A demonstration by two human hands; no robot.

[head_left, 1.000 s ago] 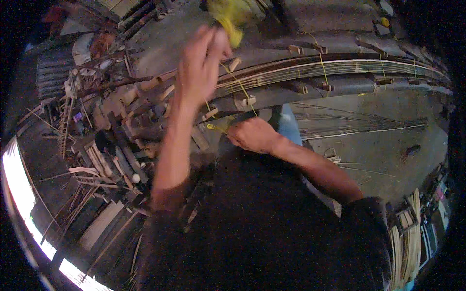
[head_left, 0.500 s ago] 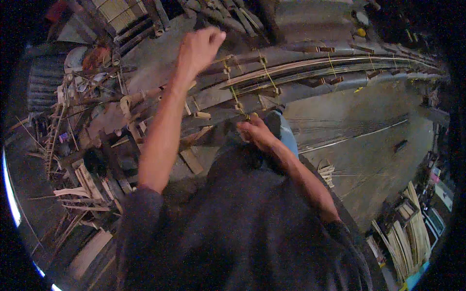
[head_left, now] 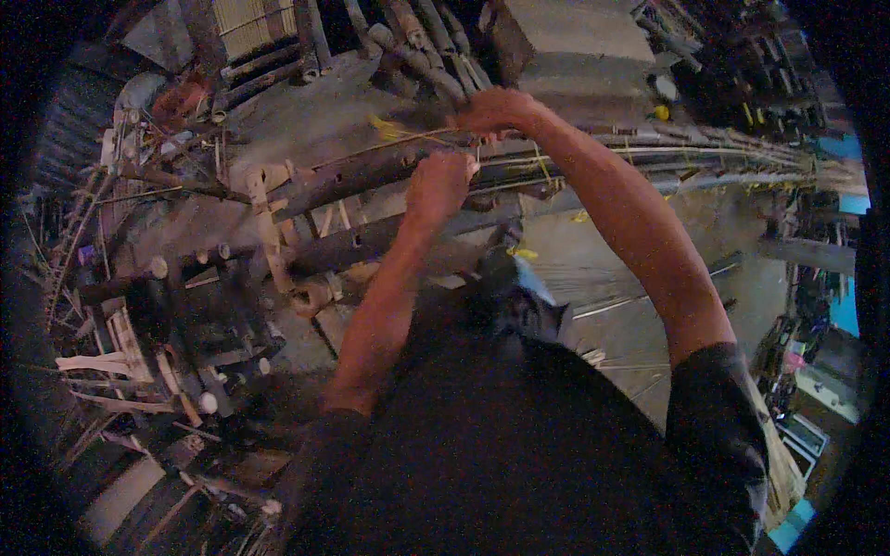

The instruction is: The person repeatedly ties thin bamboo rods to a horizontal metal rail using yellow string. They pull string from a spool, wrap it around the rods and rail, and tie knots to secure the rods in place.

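Note:
Over the far part of a long pole frame (head_left: 371,227), my right hand (head_left: 501,111) is bent with its fingers curled. A yellow cord (head_left: 399,130) with a frayed-looking end runs left from those fingers, blurred by motion. Just nearer and left of it, my left hand (head_left: 439,190) is closed, with something small and pale at its fingertips that I cannot make out. Both hands are at the left part of a bundle of long thin strips (head_left: 575,163), which lies lengthwise between the poles. Yellow ties cross this bundle further right.
Several thick poles (head_left: 422,46) lie at the back. A low wooden stand (head_left: 167,278) and pale split wood pieces (head_left: 97,363) are at left. On the concrete floor (head_left: 612,259) at right are thin rods. A stepped ledge (head_left: 584,56) stands at the far side.
My right hand has gone from the frame's near side up to its far side. My left hand has come down and right from its raised position. The view has shifted somewhat.

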